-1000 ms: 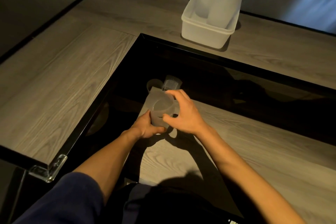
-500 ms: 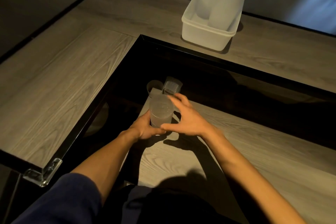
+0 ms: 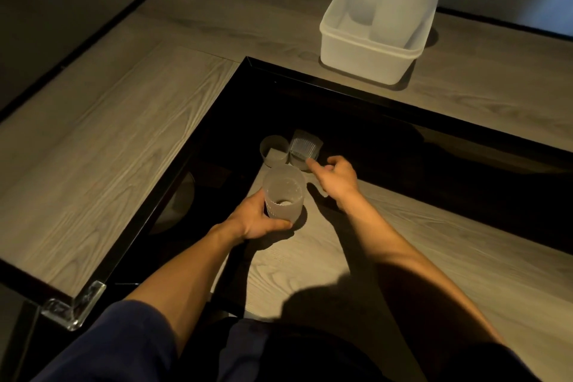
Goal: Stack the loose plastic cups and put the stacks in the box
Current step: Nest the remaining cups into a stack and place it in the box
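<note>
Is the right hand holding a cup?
No, the right hand reaches empty toward the ribbed cup; the left hand holds a frosted cup.

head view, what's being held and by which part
The left hand grips the frosted cup around its lower side wall; the right hand holds nothing.

so the frosted milky round plastic cup (image 3: 282,195) has a bumpy textured band low down, and the clear ribbed plastic cup (image 3: 305,149) shows fine vertical lines. the rectangular plastic box (image 3: 369,53) is plain translucent white, the wooden tabletop (image 3: 108,149) is grey woodgrain with glossy black trim, and the fabric sleeve (image 3: 117,347) is navy.
</note>
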Tool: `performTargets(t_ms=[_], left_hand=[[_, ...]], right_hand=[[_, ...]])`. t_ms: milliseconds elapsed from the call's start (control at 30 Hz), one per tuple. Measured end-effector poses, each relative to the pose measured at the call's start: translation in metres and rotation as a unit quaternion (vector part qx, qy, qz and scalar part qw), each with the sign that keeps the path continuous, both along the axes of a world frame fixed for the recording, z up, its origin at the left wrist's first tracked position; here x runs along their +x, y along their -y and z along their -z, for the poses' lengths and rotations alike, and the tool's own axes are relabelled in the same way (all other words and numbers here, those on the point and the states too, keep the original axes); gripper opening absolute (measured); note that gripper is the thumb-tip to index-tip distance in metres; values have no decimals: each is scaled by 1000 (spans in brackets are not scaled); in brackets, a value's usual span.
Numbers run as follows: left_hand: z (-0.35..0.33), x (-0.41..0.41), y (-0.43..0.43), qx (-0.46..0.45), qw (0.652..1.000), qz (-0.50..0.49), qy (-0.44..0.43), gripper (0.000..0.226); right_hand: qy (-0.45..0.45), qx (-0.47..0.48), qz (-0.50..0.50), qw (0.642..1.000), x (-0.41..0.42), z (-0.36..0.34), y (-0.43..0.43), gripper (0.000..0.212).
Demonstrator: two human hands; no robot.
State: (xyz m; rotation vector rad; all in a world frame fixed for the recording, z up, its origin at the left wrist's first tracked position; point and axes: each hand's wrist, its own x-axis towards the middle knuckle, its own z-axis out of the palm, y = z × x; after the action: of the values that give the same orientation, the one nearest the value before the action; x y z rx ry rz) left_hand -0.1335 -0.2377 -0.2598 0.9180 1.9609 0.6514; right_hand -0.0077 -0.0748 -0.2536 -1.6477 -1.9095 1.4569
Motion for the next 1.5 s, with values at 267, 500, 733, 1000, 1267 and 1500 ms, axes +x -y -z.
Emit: performTargets(t_ms=[267, 500, 733, 1000, 1267, 1500], left_hand=[[2, 0, -3, -8, 1000, -5, -1, 88], [5, -3, -4, -15, 1000, -2, -1, 86], [5, -3, -4, -15, 1000, 0, 1, 86], [5, -6, -5, -24, 1000, 2, 2, 87], [10, -7, -8, -25, 1000, 3, 9, 88], [11, -1, -12, -9, 1000, -7, -8, 89]], right_hand=[[86, 8, 45, 995, -36, 6, -23, 85], [65, 28, 46, 996, -40, 10, -26, 41], [28, -8, 59, 998, -35, -6, -24, 55], [17, 13, 53, 998, -44, -4, -19, 65], [-41, -3, 72, 997, -30, -12, -18, 67], [-214, -15, -37, 976, -3, -53, 1, 69]])
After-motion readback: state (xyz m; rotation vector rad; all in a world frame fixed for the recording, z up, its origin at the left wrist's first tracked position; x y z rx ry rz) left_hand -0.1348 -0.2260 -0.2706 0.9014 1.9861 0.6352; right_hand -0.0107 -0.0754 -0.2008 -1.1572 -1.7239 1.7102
